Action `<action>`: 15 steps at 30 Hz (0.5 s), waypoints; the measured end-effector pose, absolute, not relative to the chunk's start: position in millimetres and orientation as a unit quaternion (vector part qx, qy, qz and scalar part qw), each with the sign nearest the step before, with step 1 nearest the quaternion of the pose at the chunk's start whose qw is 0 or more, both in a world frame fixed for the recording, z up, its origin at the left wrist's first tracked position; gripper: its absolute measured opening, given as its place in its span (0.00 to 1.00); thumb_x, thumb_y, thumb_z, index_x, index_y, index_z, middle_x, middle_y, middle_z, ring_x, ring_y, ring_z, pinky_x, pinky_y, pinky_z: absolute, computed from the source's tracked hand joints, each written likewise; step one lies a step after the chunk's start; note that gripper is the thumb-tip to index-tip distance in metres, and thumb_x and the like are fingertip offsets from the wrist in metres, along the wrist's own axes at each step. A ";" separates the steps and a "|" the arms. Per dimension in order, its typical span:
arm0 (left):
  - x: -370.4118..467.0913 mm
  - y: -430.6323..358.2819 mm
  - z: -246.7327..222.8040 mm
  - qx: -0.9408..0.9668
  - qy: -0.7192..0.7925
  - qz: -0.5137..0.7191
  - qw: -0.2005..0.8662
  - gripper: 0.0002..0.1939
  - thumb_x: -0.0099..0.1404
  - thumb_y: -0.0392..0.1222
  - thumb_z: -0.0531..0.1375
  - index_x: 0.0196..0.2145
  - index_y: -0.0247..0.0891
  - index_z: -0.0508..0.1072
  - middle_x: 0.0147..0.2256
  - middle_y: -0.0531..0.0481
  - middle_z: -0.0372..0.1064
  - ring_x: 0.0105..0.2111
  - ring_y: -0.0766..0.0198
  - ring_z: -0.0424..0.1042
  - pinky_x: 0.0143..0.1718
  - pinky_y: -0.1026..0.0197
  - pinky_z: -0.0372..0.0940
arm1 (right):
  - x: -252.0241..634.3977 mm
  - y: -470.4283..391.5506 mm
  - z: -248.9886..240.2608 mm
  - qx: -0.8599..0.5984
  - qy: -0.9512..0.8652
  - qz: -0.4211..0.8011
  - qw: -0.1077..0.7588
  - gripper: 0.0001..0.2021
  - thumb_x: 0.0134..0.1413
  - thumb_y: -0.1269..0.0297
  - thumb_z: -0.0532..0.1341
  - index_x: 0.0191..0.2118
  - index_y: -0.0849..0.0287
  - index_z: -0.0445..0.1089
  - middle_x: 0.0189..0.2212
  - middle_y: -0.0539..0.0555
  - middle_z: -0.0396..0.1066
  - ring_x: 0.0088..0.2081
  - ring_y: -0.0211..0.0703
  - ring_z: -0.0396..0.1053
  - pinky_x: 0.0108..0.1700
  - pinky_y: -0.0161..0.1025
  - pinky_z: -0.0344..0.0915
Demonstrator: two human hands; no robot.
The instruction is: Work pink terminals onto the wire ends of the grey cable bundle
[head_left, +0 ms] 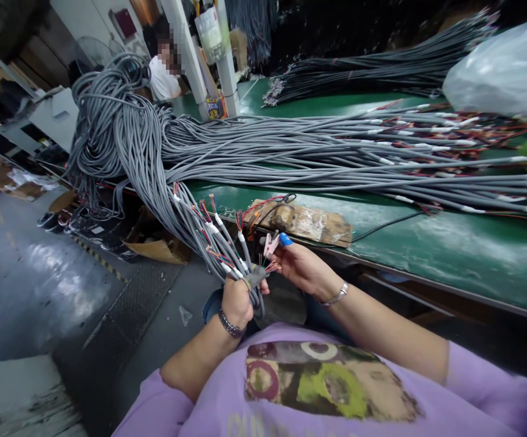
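My left hand (237, 301) is closed around a grey cable (258, 298) at the lower end of the hanging bundle, with a grey covering on its thumb. Thin coloured wires (272, 266) fan out from that cable end, close to the fingers of my right hand (300, 267). A blue cover sits on one right fingertip, and a small pale pink clip (271, 244) appears pinched there. Around my left hand, other cable ends (220, 227) with white bands and bare coloured wires point upward. The right hand's lower fingers are partly hidden.
A long grey cable bundle (263, 142) lies along the green bench (463, 255) and droops over its left edge. On the bench edge rests a taped wooden block (308, 221). Black cables (363, 73) and a plastic bag (504, 70) lie behind. A person (163, 76) sits beyond.
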State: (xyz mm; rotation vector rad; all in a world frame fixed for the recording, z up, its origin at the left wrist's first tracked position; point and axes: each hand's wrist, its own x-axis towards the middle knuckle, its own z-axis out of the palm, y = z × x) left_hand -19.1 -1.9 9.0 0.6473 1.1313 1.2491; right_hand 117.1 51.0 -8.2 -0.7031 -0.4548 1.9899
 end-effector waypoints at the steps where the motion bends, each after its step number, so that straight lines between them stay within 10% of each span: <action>1: -18.4 -1.4 9.3 0.277 0.494 0.544 0.619 0.11 0.44 0.43 0.67 0.21 0.34 0.70 0.15 0.54 0.64 0.16 0.70 0.63 0.19 0.66 0.61 | 117.5 51.0 -8.6 -0.290 -0.190 0.811 0.471 0.12 0.52 0.54 0.63 0.34 0.58 0.72 0.28 0.51 0.73 0.28 0.36 0.68 0.30 0.33 0.63; 15: -9.8 6.4 2.1 0.272 0.513 0.540 0.610 0.10 0.44 0.42 0.65 0.20 0.33 0.70 0.15 0.54 0.64 0.15 0.70 0.63 0.19 0.66 0.59 | 106.8 55.3 -13.0 -0.261 -0.191 0.805 0.497 0.14 0.48 0.52 0.65 0.30 0.60 0.73 0.22 0.49 0.70 0.26 0.36 0.65 0.31 0.35 0.62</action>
